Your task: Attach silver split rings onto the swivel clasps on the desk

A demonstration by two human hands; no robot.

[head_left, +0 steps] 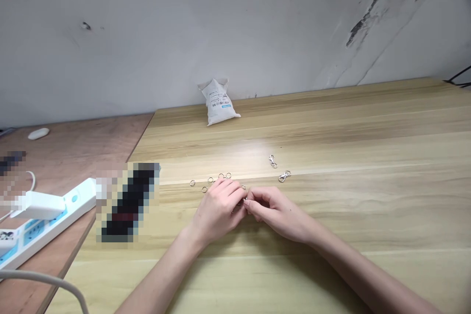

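Note:
My left hand and my right hand meet over the wooden table, fingertips pinched together. A tiny bit of shiny metal shows between them, but the fingers cover most of it and I cannot make out its kind. Just beyond my left hand lie several small metal split rings, among them one ring at the far left and another ring closer in. Beyond my right hand rest two silver lobster clasps, each with a ring on it: the farther clasp and the nearer clasp.
Against the wall stands a white plastic packet with printed text. A blurred-out dark object lies left of my hands. On the reddish side table are a white power strip with plugs, a grey cable and a white oval object.

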